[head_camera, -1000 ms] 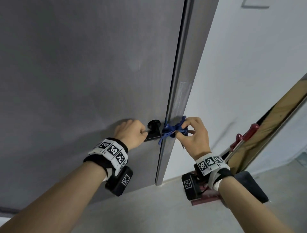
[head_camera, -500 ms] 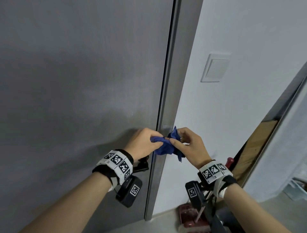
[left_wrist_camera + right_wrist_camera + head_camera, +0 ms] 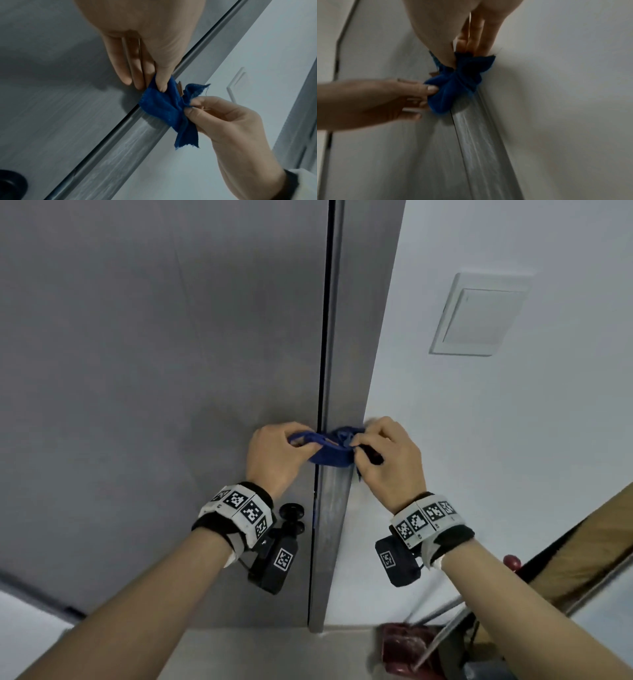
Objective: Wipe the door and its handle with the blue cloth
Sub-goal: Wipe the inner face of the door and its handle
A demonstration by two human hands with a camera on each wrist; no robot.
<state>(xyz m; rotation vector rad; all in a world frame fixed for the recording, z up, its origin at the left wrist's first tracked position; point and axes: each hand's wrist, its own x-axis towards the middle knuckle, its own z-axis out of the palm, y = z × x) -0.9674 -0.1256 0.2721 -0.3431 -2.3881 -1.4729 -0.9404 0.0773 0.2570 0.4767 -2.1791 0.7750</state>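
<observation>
The blue cloth (image 3: 330, 453) is bunched across the gap between the grey door (image 3: 154, 371) and its frame strip (image 3: 339, 354). My left hand (image 3: 286, 445) pinches the cloth's left end between thumb and fingers, as the left wrist view shows at the cloth (image 3: 163, 106). My right hand (image 3: 364, 448) pinches the right end, where the cloth (image 3: 453, 86) is gathered into a knot-like fold. The black door handle (image 3: 291, 513) sits below my left wrist, partly hidden by the wrist camera.
A white light switch (image 3: 479, 314) is on the wall at the upper right. Low on the right a wooden board (image 3: 582, 546) leans against the wall, with a red-handled tool (image 3: 512, 561) and a red dustpan (image 3: 400, 648) on the floor.
My left hand has let go of the door handle and taken the cloth's left end. Both hands have risen above the handle with the cloth between them.
</observation>
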